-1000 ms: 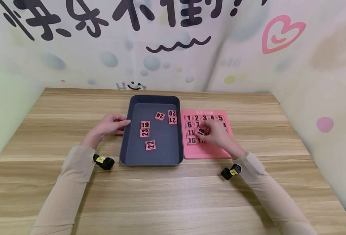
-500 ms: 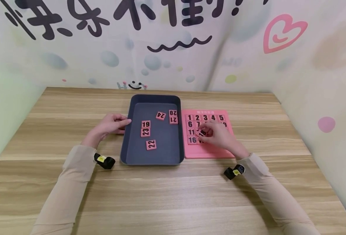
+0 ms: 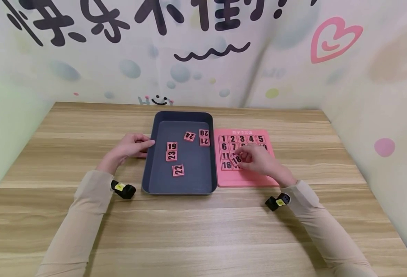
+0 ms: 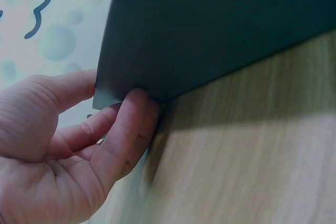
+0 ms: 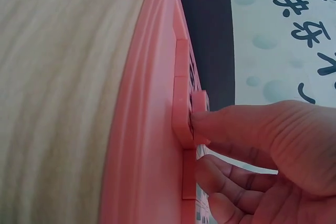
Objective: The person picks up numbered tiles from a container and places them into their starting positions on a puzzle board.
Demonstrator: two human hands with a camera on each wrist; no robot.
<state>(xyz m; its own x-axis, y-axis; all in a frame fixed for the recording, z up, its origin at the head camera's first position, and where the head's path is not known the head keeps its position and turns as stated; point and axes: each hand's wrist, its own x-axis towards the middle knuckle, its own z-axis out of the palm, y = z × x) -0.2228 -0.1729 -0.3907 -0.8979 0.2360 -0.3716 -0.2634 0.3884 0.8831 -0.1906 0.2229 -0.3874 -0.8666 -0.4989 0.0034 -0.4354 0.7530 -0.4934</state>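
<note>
pink tile 18 (image 3: 236, 160), a single piece, is pinched between the thumb and fingers of the right hand (image 3: 258, 159), turned askew above the pink board (image 3: 227, 179). it overlaps seated tiles from above; whether it touches them i cannot tell.

six loose tiles lie in the one dark tray (image 3: 196, 181), just left of the board: 19 (image 3: 171, 146) and 23 (image 3: 171, 155) one above the other, 22 (image 3: 178, 170) alone nearer the front, 24 (image 3: 189, 136) tilted towards the back, and 20 (image 3: 204, 133) with 21 (image 3: 205, 141) by the right wall. 19 reads upright; the other five are turned sideways or upside down.

on the board the top row shows five tiles, 1 to 5. in the three rows below, 6, 7, 11 and 16 read clearly, 10 is partly covered, and the rest are hidden behind the hand or tile 18, so the full count cannot be made out.

the left hand (image 3: 131, 146) holds the tray's left edge, thumb at the rim, bent fingers against the outer wall; some fingertips are out of sight.

two black wrist cameras, left (image 3: 123, 190) and right (image 3: 278, 201), carry yellow labels too small to read. large black characters (image 3: 225, 15) on the backdrop are cut off at the top.
</note>
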